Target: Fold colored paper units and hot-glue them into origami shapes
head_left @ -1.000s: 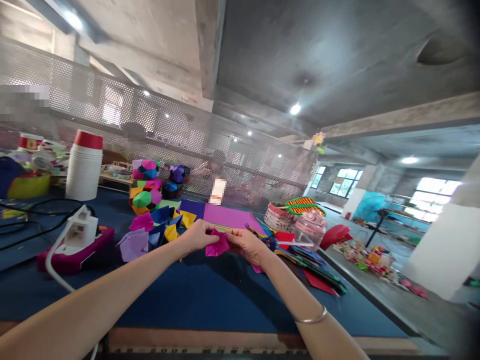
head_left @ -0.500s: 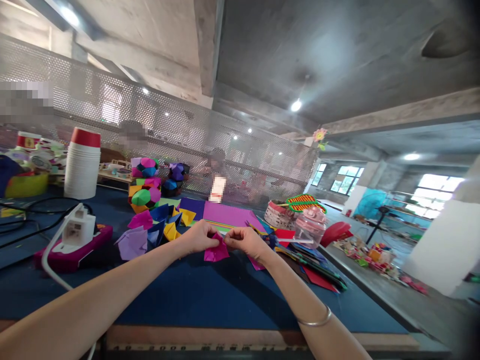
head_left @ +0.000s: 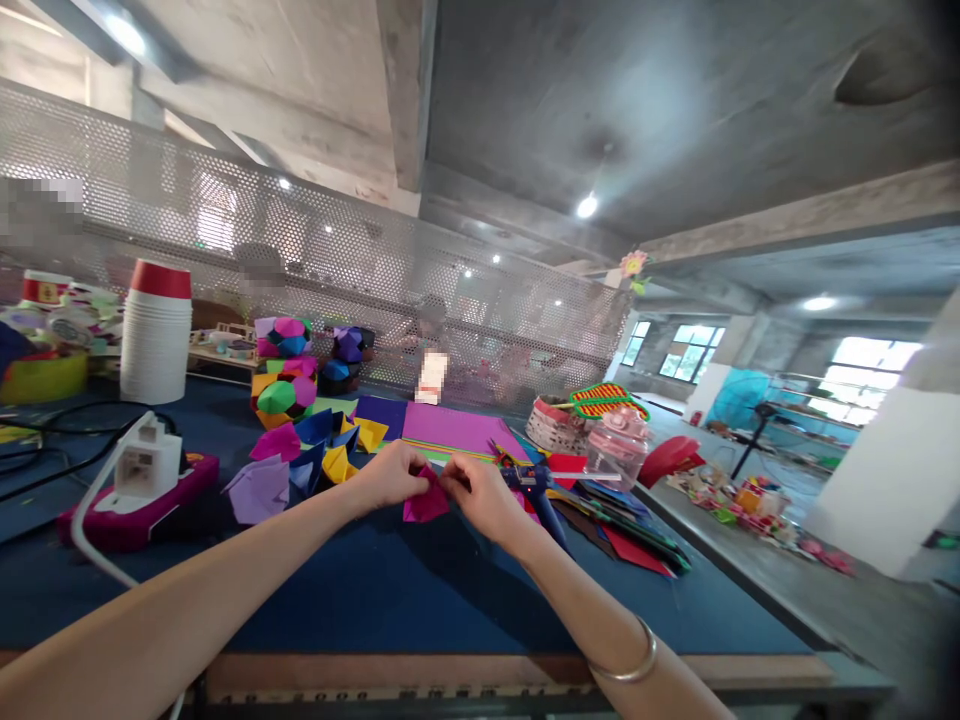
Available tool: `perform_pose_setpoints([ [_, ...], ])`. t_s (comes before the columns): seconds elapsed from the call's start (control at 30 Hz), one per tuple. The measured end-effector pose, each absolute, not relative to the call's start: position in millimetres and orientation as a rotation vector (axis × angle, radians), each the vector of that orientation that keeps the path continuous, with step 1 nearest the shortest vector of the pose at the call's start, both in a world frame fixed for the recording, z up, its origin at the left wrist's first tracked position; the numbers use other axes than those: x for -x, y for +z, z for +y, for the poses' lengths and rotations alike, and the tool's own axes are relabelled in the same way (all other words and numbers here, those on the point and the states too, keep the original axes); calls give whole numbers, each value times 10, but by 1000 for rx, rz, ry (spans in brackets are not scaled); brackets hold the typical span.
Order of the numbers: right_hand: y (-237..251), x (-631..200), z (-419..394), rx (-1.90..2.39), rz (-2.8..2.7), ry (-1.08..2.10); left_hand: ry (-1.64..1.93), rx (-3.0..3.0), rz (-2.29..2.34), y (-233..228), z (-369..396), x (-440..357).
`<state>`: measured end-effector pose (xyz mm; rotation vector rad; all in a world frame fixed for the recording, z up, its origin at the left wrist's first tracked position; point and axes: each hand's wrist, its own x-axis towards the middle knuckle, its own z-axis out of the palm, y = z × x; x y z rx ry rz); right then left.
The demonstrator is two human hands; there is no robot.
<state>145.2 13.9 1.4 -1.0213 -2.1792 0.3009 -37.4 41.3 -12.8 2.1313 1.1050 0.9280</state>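
Your left hand (head_left: 390, 476) and right hand (head_left: 480, 498) meet at frame center, each grip pinched shut on a creased magenta paper piece (head_left: 424, 502) held just above the blue felt-like counter (head_left: 390, 590). Folded paper shapes (head_left: 315, 455) lie left; your fingers hide the folds.

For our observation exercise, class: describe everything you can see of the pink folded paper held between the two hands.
The pink paper is a small magenta piece that looks like thin craft paper, creased into an angular shape with pointed corners. It is held just above the blue table, in front of a stack of coloured sheets. The left hand pinches its upper left edge and the right hand its upper right edge; its lower point hangs free. The exact folds are too blurred to tell.
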Motion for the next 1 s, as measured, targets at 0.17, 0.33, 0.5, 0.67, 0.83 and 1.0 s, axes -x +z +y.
perform_pose_setpoints([
  [0.17, -20, -1459, 207, 1002, -2104, 519, 945, -2148, 1091, -66, 379, 387],
  [0.33, 5, -1493, 251, 981, -2059, 756, 937, -2219, 1096, -50, 344, 379],
  [0.5, 9, -1488, 206, 1091, -2136, 534, 940, -2278, 1113, -90, 353, 362],
  [0.67, 4, -1440, 129, 1074, -2214, 240, 922, -2281, 1140, -118, 358, 361],
  [0.83, 13, -1404, 67, 1090, -2253, 79, 854, -2271, 1170, -87, 310, 355],
  [1.0, -22, -1375, 27, 1067, -2251, 44, 869, -2252, 1201, -97, 324, 354],
])
